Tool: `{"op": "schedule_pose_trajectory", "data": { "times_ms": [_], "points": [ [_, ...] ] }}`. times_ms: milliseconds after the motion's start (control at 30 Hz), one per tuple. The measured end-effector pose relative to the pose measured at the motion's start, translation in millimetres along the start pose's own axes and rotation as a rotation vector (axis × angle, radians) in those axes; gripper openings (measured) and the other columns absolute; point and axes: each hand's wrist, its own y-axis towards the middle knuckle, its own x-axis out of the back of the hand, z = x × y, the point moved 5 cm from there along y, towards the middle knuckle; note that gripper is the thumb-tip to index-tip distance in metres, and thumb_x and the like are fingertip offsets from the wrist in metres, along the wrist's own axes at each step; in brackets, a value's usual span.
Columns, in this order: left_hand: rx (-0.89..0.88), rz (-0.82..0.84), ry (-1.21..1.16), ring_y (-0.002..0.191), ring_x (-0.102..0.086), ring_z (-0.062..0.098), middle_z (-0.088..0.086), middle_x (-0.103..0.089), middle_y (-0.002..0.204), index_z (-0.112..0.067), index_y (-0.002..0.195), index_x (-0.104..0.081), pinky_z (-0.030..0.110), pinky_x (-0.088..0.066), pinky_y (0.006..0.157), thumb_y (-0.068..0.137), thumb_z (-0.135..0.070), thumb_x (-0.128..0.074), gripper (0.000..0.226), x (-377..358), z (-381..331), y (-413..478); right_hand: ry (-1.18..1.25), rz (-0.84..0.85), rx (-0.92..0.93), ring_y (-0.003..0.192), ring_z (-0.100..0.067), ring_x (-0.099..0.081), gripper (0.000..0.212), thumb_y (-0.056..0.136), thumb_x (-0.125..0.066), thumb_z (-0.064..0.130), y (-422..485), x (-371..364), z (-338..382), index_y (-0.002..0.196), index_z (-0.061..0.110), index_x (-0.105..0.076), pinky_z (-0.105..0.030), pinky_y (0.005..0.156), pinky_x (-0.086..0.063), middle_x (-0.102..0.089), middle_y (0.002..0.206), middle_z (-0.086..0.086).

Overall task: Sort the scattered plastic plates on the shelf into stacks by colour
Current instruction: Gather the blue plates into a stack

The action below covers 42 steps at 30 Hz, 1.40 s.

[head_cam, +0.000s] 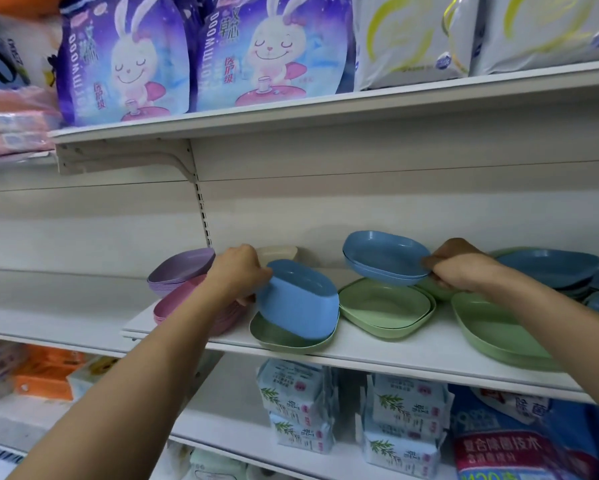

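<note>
My left hand (237, 271) grips the rim of a blue plate (298, 303), tilted up over a green plate (284, 336) near the shelf's front edge. My right hand (459, 268) pinches the right edge of two stacked blue plates (383, 256), held in the air above a small stack of green plates (384, 306). A purple stack (180, 268) and a pink stack (177, 303) stand at the left, a beige plate (277, 253) behind my left hand. A large green plate (492, 327) lies at the right, with more blue plates (551, 268) behind it.
The white shelf (377, 351) holds all the plates. The shelf above (291, 112) carries purple rabbit-print packs and white packs. Below hang tissue packs (298, 407) and a blue bag. The shelf's back wall stands close behind the plates.
</note>
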Motion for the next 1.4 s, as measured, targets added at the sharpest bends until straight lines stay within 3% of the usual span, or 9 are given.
{"op": "schedule_pose_trajectory", "data": {
  "times_ms": [133, 267, 467, 600, 733, 833, 933, 1200, 1400],
  "points": [
    [0.157, 0.117, -0.584, 0.063, -0.072, 0.034, 0.02, -0.07, 0.075, 0.002, 0.095, -0.059, 0.042, -0.062, 0.061, 0.097, -0.013, -0.048, 0.018, -1, 14, -4, 0.1, 0.113, 0.001, 0.03, -0.015, -0.028, 0.034, 0.089, -0.051, 0.016, -7, -5, 4, 0.056, 0.008, -0.051, -0.018, 0.04, -0.023, -0.046, 0.039, -0.002],
    [0.208, 0.188, -0.835, 0.06, -0.072, 0.031, 0.022, -0.068, 0.083, 0.001, 0.103, -0.058, 0.033, -0.06, 0.049, 0.099, -0.012, -0.044, 0.019, -13, 23, -10, 0.163, 0.188, -0.018, 0.033, -0.014, -0.026, 0.03, 0.092, -0.049, 0.016, -9, -7, 6, 0.063, 0.008, -0.052, -0.016, 0.037, -0.019, -0.048, 0.045, -0.004],
    [0.26, 0.158, -0.96, 0.064, -0.064, 0.025, 0.013, -0.06, 0.082, -0.005, 0.09, -0.057, 0.03, -0.056, 0.044, 0.097, -0.007, -0.046, 0.013, -23, 25, -23, 0.059, 0.189, 0.005, 0.034, -0.014, -0.023, 0.034, 0.09, -0.05, 0.017, -4, -7, 8, 0.057, 0.013, -0.045, -0.019, 0.043, -0.018, -0.038, 0.043, -0.002],
    [0.308, 0.153, -1.033, 0.065, -0.063, 0.027, 0.016, -0.058, 0.087, -0.005, 0.114, -0.051, 0.03, -0.056, 0.044, 0.097, -0.01, -0.04, 0.02, -22, 16, -30, 0.205, 0.121, 0.054, 0.032, -0.012, -0.025, 0.036, 0.092, -0.051, 0.02, -4, -4, 16, 0.057, 0.012, -0.047, -0.02, 0.04, -0.021, -0.041, 0.044, -0.002],
    [0.241, 0.181, -1.12, 0.073, -0.064, 0.028, 0.015, -0.059, 0.096, -0.007, 0.117, -0.05, 0.033, -0.057, 0.046, 0.104, -0.027, -0.035, 0.028, -24, -12, -41, 0.412, 0.094, 0.231, 0.034, -0.011, -0.026, 0.038, 0.091, -0.053, 0.016, -15, -2, 41, 0.055, 0.012, -0.044, -0.018, 0.037, -0.025, -0.039, 0.045, -0.002],
    [0.168, 0.207, -1.178, 0.077, -0.067, 0.026, 0.011, -0.066, 0.097, -0.014, 0.114, -0.057, 0.032, -0.056, 0.049, 0.105, -0.042, -0.029, 0.041, -32, -37, -50, 0.222, 0.057, 0.382, 0.042, -0.014, -0.032, 0.036, 0.089, -0.054, 0.014, -22, -9, 52, 0.054, 0.011, -0.044, -0.021, 0.042, -0.028, -0.039, 0.046, -0.001],
    [0.1, 0.198, -1.236, 0.069, -0.07, 0.02, 0.009, -0.07, 0.089, -0.019, 0.109, -0.064, 0.03, -0.056, 0.048, 0.102, -0.051, -0.027, 0.05, -40, -55, -59, -0.042, 0.0, 0.431, 0.051, -0.016, -0.032, 0.038, 0.089, -0.05, 0.021, -27, -14, 47, 0.054, 0.014, -0.037, -0.029, 0.052, -0.028, -0.037, 0.053, -0.001],
    [0.04, 0.28, -1.331, 0.069, -0.072, 0.021, 0.007, -0.075, 0.092, -0.025, 0.105, -0.068, 0.036, -0.057, 0.048, 0.095, -0.06, -0.03, 0.053, -62, -111, -83, -0.282, -0.065, 0.49, 0.053, -0.017, -0.031, 0.042, 0.091, -0.047, 0.028, -44, 12, 2, 0.054, 0.016, -0.031, -0.03, 0.05, -0.025, -0.033, 0.051, 0.003],
    [0.091, 0.299, -1.359, 0.08, -0.068, 0.028, 0.008, -0.065, 0.101, -0.024, 0.1, -0.057, 0.043, -0.059, 0.055, 0.102, -0.036, -0.04, 0.02, -75, -164, -100, -0.245, -0.088, 0.449, 0.048, -0.013, -0.035, 0.052, 0.097, -0.039, 0.046, -50, 54, -44, 0.054, 0.017, -0.035, -0.027, 0.05, -0.027, -0.038, 0.048, 0.006]
  ]
}}
